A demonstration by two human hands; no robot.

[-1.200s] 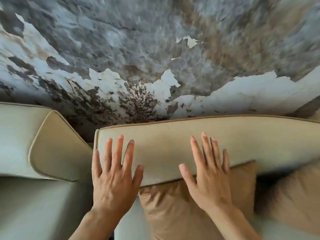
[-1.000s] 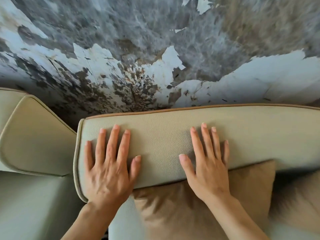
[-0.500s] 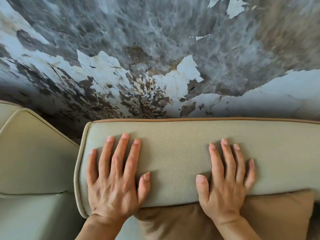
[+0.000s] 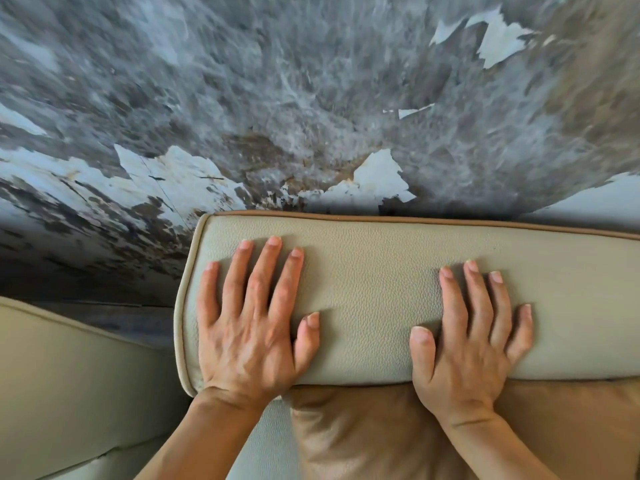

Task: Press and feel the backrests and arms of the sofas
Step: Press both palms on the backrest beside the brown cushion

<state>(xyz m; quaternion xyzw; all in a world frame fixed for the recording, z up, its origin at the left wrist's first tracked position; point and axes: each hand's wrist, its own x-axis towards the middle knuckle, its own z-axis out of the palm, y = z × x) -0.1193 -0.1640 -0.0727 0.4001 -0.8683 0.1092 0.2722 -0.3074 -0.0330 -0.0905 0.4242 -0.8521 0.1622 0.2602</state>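
A beige leather sofa backrest [image 4: 367,289] with tan piping runs across the middle of the head view. My left hand [image 4: 252,327] lies flat on its left end, fingers spread, palm pressed into the leather. Further right, my right hand [image 4: 467,341] rests flat on the same backrest, its heel at the front edge. Neither hand holds anything. A second beige sofa part [image 4: 69,375], an arm or backrest, sits at the lower left, untouched.
A tan leather cushion [image 4: 381,441] leans under the backrest, below my right wrist. Directly behind the sofas stands a wall [image 4: 311,98] with grey stains and peeling white paint. A dark gap [image 4: 114,313] separates the two sofa parts.
The view has shifted left and closer, so the backrest's left end now sits nearer the middle. Both hands have stayed flat on the backrest, a little further forward on it than before.
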